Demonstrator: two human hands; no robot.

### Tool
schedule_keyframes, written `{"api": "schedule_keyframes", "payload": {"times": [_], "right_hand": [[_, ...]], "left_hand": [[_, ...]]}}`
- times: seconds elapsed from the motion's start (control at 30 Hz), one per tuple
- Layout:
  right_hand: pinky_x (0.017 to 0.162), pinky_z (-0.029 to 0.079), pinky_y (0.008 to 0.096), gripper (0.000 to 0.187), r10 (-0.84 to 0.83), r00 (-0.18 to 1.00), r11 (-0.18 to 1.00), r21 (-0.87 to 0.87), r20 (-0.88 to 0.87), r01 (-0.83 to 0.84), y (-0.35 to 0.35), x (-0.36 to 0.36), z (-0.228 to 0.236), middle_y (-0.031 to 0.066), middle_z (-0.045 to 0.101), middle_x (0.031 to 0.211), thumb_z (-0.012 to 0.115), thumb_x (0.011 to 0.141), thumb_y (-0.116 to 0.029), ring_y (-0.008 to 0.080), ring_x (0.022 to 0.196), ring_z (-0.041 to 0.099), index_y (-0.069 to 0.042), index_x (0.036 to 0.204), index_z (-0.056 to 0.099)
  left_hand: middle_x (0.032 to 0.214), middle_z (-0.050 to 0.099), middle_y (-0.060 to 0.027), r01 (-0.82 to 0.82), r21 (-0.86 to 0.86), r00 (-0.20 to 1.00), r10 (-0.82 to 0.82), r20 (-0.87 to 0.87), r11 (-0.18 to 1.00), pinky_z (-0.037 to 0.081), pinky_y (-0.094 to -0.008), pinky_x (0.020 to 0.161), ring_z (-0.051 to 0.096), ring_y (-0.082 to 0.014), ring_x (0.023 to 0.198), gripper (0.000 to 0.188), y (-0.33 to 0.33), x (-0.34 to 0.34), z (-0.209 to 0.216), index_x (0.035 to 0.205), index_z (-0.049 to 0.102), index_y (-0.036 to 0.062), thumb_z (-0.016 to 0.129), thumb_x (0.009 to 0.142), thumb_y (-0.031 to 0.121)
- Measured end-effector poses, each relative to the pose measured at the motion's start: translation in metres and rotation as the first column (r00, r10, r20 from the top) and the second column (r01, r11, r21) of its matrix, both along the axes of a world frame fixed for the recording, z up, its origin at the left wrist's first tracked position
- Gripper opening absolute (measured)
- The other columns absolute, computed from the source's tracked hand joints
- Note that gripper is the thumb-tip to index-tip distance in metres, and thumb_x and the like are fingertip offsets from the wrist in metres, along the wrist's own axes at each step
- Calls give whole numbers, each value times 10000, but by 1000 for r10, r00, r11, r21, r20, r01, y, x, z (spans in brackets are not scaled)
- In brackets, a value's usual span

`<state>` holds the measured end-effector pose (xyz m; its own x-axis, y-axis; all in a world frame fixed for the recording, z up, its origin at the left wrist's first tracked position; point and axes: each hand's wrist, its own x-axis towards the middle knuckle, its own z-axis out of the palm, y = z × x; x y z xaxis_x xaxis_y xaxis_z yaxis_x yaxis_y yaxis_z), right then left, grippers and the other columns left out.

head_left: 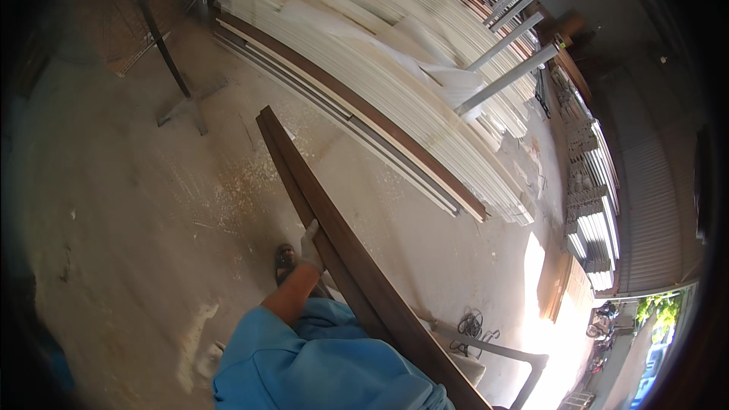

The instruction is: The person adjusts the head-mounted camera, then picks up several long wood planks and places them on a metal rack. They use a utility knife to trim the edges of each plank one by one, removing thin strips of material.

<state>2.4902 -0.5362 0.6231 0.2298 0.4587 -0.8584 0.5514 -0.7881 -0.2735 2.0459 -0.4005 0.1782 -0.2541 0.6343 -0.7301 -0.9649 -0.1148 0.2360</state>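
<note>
A long dark brown plank (342, 247) slants across in front of me, from the middle of the floor to the lower right edge. A seam or step runs along its length; whether it is one piece or two stacked together I cannot tell. My left hand (310, 249), in a pale glove, is closed on the plank's left edge, with part of the fingers hidden. The plank's near end passes beside my blue sleeve and body and leaves the picture. My right hand does not show.
A large stack of long white profiles (364, 68) lies ahead between grey metal posts (505, 82). A fan stand (178, 80) is at upper left. Lower right are a bent metal tube frame (501, 351) and coiled black cable (471, 325). Further stacks line the right wall beside a bright opening.
</note>
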Motion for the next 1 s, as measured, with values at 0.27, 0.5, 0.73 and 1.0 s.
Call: {"api": "schedule_keyframes", "payload": {"times": [0.27, 0.5, 0.73, 1.0], "right_hand": [[938, 495, 347, 596, 149, 986, 988, -13, -72, -151, 166, -79, -40, 152, 660, 1174, 595, 895, -330, 245, 1091, 626, 29, 1364, 523], [954, 483, 377, 714, 562, 822, 823, -31, -92, -567, 389, -110, -149, 189, 671, 1162, 490, 889, -542, 292, 1123, 625, 6, 1340, 555], [970, 471, 406, 879, 863, 486, 499, 80, -138, -863, 616, -163, -271, 226, 681, 1149, 385, 883, -755, 340, 1154, 623, -17, 1316, 586], [980, 464, 399, 950, 847, 492, 521, 129, -204, -844, 760, -280, -381, 227, 681, 1166, 495, 818, -823, 337, 1183, 612, -27, 1328, 587]], "left_hand": [[1287, 587, -178, -103, 73, 995, 103, 0, 992, 461, -505, 1007, 554, -361, 1176, 717, 99, -128, -10, 1376, 506, 61, 677, 853, 521], [1283, 609, -167, -203, 7, 978, 203, -53, 979, 470, -512, 1026, 569, -345, 1191, 668, 224, -155, 5, 1361, 520, 62, 694, 871, 480], [1326, 575, -164, -255, -26, 960, 250, -123, 967, 465, -504, 1043, 565, -342, 1202, 706, 389, -185, -31, 1397, 476, 63, 645, 897, 531], [1380, 522, -188, -341, -106, 936, 326, -132, 934, 448, -493, 1069, 523, -354, 1256, 787, 500, -309, -88, 1448, 427, 71, 653, 879, 565]]}}
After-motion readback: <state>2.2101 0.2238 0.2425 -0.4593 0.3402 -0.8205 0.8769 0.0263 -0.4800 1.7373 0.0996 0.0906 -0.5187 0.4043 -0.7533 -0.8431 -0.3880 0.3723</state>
